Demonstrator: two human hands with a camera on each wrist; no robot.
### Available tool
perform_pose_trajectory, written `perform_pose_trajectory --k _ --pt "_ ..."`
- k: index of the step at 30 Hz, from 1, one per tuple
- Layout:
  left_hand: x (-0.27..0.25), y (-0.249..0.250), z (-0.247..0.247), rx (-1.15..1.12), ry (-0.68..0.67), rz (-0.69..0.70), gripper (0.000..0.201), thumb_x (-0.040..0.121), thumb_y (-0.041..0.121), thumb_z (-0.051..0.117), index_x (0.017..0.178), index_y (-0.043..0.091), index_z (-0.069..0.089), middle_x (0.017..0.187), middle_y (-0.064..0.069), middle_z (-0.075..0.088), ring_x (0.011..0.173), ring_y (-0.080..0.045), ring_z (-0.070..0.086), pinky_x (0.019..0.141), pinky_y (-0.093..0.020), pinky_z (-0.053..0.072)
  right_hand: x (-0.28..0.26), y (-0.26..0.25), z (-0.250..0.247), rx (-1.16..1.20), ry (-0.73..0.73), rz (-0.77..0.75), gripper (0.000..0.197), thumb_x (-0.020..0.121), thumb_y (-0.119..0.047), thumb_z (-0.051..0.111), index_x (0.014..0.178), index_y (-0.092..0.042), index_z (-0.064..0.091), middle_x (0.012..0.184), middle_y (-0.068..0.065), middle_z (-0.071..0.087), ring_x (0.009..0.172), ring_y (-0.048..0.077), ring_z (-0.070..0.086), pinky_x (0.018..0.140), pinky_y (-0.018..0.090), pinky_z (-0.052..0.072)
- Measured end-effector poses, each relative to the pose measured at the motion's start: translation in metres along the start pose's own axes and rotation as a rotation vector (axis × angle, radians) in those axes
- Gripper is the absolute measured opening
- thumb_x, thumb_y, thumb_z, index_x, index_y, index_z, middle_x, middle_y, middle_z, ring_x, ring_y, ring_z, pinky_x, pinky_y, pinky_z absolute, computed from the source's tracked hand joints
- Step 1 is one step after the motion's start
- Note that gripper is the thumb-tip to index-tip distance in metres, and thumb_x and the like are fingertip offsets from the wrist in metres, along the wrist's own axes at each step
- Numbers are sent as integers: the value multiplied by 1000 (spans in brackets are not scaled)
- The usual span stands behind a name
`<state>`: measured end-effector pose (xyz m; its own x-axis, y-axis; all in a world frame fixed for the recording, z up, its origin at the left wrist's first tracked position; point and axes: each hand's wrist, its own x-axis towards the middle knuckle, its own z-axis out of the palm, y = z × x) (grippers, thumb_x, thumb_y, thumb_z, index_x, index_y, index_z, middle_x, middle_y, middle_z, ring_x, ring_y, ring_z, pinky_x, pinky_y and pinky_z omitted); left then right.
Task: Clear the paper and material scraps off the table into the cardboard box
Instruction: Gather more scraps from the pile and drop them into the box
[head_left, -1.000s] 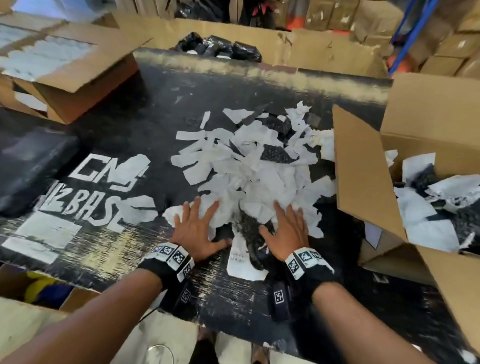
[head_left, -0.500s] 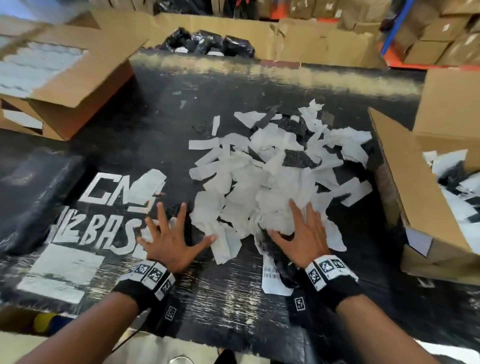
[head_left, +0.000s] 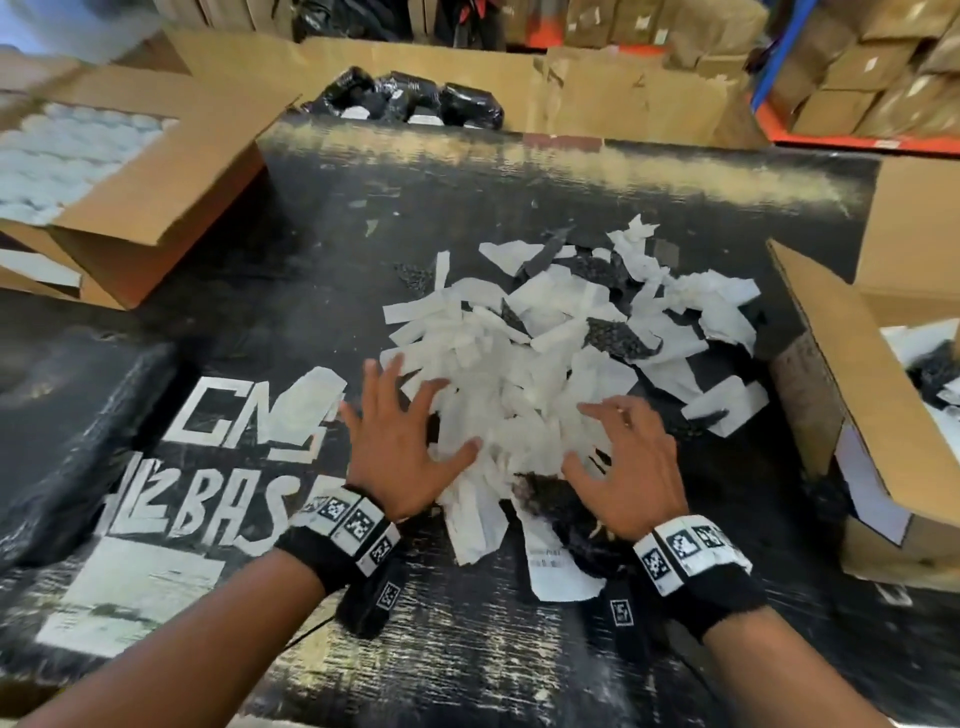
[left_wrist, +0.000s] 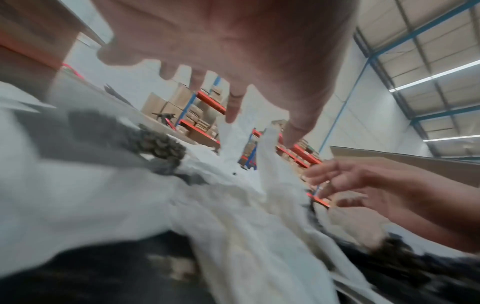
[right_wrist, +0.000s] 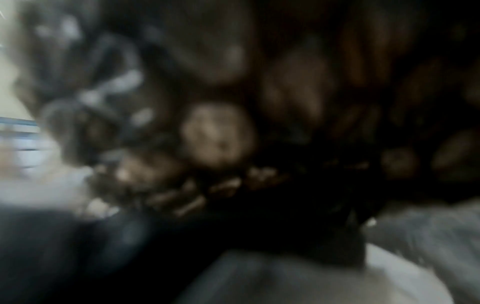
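Note:
A heap of white paper scraps (head_left: 524, 374) mixed with dark mesh material pieces (head_left: 618, 332) lies on the black table (head_left: 322, 249). My left hand (head_left: 400, 431) is spread flat on the heap's near left edge, fingers straight. My right hand (head_left: 623, 457) lies spread on its near right side, over a dark mesh piece (head_left: 550, 493). The open cardboard box (head_left: 831, 374) stands at the table's right edge with scraps inside. In the left wrist view my left hand (left_wrist: 233, 82) hovers over the white scraps (left_wrist: 207, 205). The right wrist view is dark and blurred.
An open cardboard box (head_left: 135, 176) with white contents sits at the far left. Black wrapped bundles (head_left: 405, 98) lie beyond the table's far edge. White painted lettering (head_left: 218, 457) marks the table's left part. Shelves of boxes (head_left: 857, 67) stand behind.
My left hand has slid right from the lettering onto the heap's left edge, pushing scraps inward. The heap is more bunched. My right hand stays on its near right side.

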<state>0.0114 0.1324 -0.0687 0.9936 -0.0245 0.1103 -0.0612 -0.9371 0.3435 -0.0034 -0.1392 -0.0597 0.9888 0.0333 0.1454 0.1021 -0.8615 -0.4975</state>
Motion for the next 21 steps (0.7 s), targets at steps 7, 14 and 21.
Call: perform_pose_trajectory --k 7,14,21 --pt "30 -64 23 50 -279 -380 120 55 104 20 158 43 2 169 -7 -5 150 -52 0 115 -72 11 27 12 32 -150 -379 165 98 75 -85 46 153 -48 0 166 2 -11 151 34 -6 119 58 12" --pt "42 -10 26 -397 -375 110 85 84 60 30 160 26 9 157 -3 27 140 -22 40 112 -45 40 28 -14 39 -82 -342 38 73 86 -65 50 151 -41 28 153 -6 34 144 23 26 112 45 27" --pt "105 -10 18 -329 136 33 68 90 63 40 146 24 39 153 -12 30 141 -33 30 115 -57 31 79 26 -10 -134 64 332 56 81 -58 59 130 -32 53 138 0 44 130 24 36 103 49 32"
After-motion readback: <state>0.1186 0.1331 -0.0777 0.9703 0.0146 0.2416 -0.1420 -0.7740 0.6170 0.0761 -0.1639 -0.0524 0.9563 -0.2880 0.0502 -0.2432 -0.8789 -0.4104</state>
